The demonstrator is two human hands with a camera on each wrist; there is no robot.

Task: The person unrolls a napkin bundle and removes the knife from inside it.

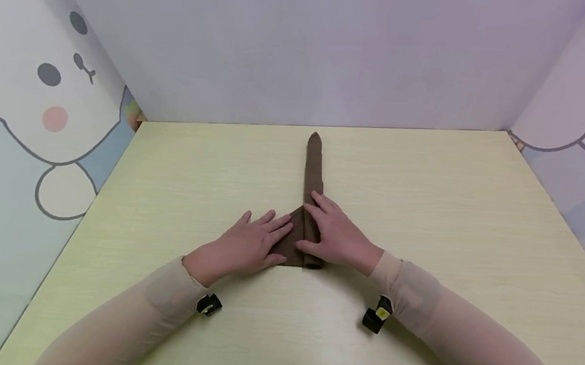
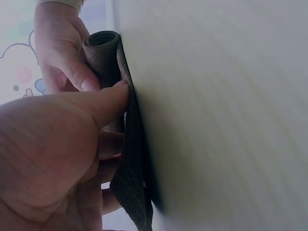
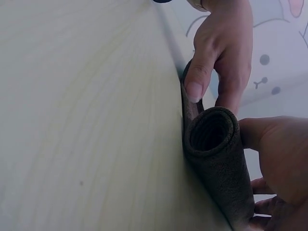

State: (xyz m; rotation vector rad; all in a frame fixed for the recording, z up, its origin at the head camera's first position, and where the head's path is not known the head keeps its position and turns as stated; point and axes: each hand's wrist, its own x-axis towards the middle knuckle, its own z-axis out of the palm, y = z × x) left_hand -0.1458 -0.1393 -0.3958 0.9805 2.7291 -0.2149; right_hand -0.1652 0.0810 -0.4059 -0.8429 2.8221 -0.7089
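Note:
A brown cloth (image 1: 315, 164) lies on the table, its right part wound into a long narrow roll and a flat triangular flap (image 1: 292, 240) at its left. My left hand (image 1: 246, 244) rests on this flap with its fingers spread towards the roll. Across the roll lies my right hand (image 1: 343, 237), its fingertips and thumb touching the cloth. In the right wrist view the near end of the roll (image 3: 211, 132) shows its wound layers and hollow middle. The flap's edge (image 2: 132, 183) lifts slightly off the table in the left wrist view.
The pale wood-grain table (image 1: 190, 164) extends around the cloth. A plain wall (image 1: 315, 45) stands behind it, and panels with cartoon drawings (image 1: 54, 117) flank both sides. Small black devices (image 1: 376, 314) are attached at both wrists.

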